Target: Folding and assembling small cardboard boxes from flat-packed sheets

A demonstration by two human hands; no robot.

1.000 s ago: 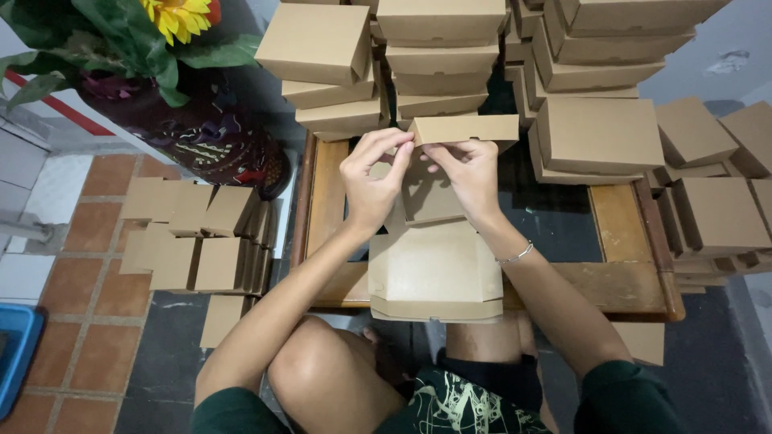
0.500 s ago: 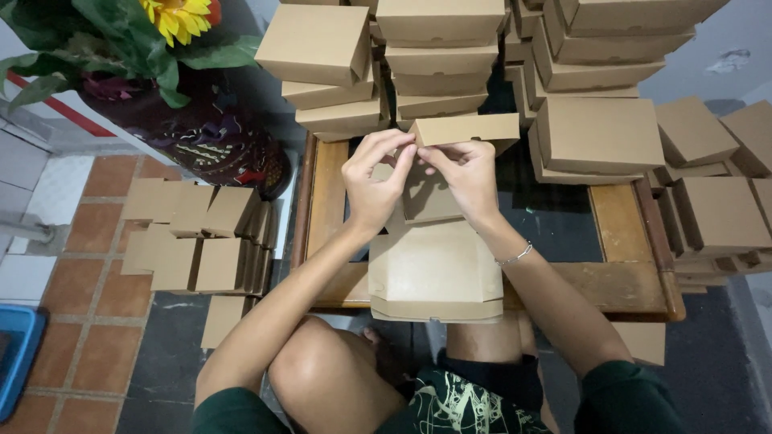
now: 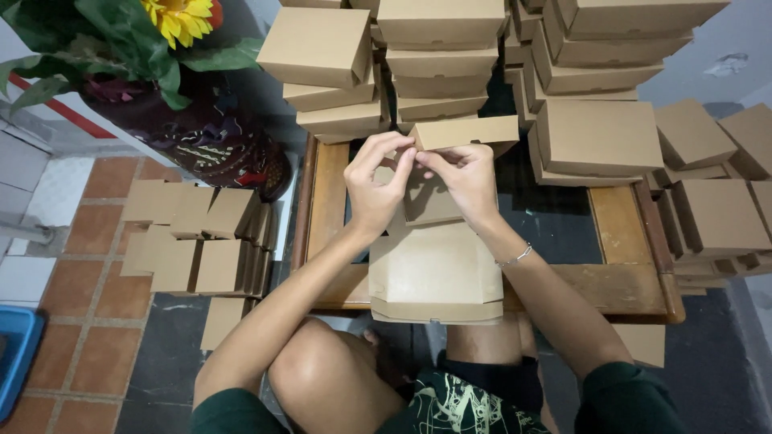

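Nothing much moved since before, my left hand (image 3: 376, 186) and right hand (image 3: 464, 178) still pinching the half-folded brown cardboard box (image 3: 438, 241) on the low wooden table (image 3: 623, 283), folded box stacks (image 3: 438, 60) behind, flat cardboard pieces (image 3: 197, 239) left on the floor.

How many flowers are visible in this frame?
1: a yellow sunflower at the top left, above the dark patterned vase. Others may be hidden beyond the frame edge or behind the leaves.
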